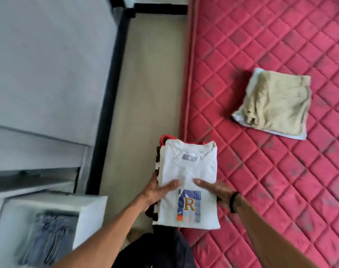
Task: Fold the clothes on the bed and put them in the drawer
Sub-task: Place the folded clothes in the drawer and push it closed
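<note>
Head view: I hold a stack of folded clothes, topped by a white T-shirt with a patch bearing an orange letter R [188,182], in the air over the beige floor strip [149,84] beside the bed; my left hand [157,192] grips the stack's left edge, thumb lying on top and fingers curled beneath; my right hand [217,192] grips the right edge likewise, thumb on the white cloth, a dark band at the wrist; a red garment and a dark-and-white patterned one show at the stack's far and left edges. On the red quilted mattress [271,180] lies a second folded pile, a beige garment over a white one [273,103], well apart from my hands. At lower left stands the open white drawer [91,207], with folded blue-grey cloth [48,238] inside, blurred; the grey cabinet face [48,64] rises behind it.
</note>
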{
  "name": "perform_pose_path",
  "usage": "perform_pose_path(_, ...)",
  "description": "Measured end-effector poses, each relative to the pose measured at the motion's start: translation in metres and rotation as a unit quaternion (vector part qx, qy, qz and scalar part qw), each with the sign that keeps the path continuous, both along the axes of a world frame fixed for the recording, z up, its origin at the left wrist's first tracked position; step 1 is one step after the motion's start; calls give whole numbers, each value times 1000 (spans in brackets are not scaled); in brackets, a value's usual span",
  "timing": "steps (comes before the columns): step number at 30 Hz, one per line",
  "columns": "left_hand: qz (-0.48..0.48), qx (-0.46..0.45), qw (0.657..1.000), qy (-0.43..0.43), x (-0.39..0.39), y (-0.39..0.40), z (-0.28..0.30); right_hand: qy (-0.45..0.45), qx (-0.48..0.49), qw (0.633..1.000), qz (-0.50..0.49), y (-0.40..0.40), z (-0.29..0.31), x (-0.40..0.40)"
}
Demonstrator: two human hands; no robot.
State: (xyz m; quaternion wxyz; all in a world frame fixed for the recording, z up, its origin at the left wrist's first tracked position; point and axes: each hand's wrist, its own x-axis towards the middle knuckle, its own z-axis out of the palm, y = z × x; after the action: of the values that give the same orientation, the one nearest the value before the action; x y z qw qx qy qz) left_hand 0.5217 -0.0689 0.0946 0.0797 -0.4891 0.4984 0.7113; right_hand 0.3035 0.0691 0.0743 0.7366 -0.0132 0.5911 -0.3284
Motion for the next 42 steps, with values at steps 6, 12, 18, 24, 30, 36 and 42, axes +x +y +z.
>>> perform_pose_path(6,218,6,976,19,137,-11,14,21,-43,986,158,-103,21,107)
perform_pose_path(12,376,1,927,14,259,-5,25,21,-60,950,306,-179,39,225)
perform_pose_path(18,500,10,866,0,361,8,57,44,-56,877,475,-241,42,360)
perform_pose_path(24,616,112,780,-14,449,42,14,33,-32,800,598,-264,14,476)
perform_pose_path(30,675,118,728,-20,508,65,-39,3,12,775,631,-264,-38,566)
perform_pose_path(36,705,38,707,-41,532,68,-102,8,-41,762,646,-266,-105,596)
perform_pose_path(42,702,31,705,-97,525,86,-163,112,-155,749,635,-248,-151,599)
